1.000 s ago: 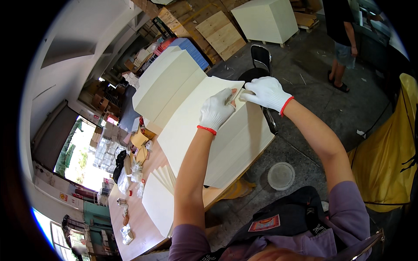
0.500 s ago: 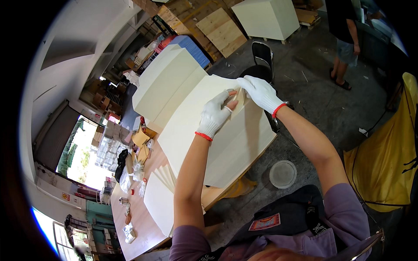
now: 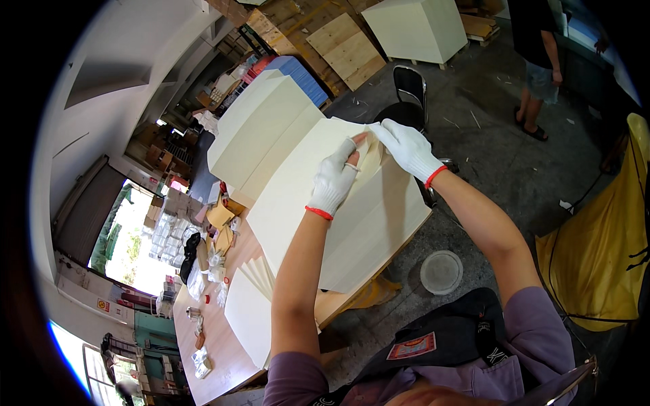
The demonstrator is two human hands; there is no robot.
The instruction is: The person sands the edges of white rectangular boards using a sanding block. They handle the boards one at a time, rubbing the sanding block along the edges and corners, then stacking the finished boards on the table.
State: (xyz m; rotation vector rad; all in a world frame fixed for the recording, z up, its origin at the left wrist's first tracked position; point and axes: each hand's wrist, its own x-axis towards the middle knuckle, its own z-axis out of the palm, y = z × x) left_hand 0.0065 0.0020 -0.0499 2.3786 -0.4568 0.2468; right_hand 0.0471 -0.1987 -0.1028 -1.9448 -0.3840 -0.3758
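A tall stack of cream paper sheets (image 3: 291,193) stands on the table in front of me. My right hand (image 3: 406,147), in a white knitted glove with a red cuff, grips the raised edges of the top sheets at the stack's far right corner. My left hand (image 3: 336,176), gloved the same way with bare thumb and finger tips showing, holds the curled sheet edges a little nearer and to the left. Between the hands the upper sheets bend up and fan apart. How many sheets each hand holds is hidden.
Another cream paper stack (image 3: 264,128) rises behind, and a smaller fanned pile (image 3: 247,311) lies nearer on the wooden table (image 3: 196,365). Bags and small items clutter its left side. A black chair (image 3: 409,88), a round lid-like disc (image 3: 441,272), yellow sheeting (image 3: 596,250) and a standing person (image 3: 538,68) are to the right.
My left thumb and finger have drawn closer together and slid slightly along the sheet edges. The lifted sheets show a wider curl between the hands. The right hand stays at the corner.
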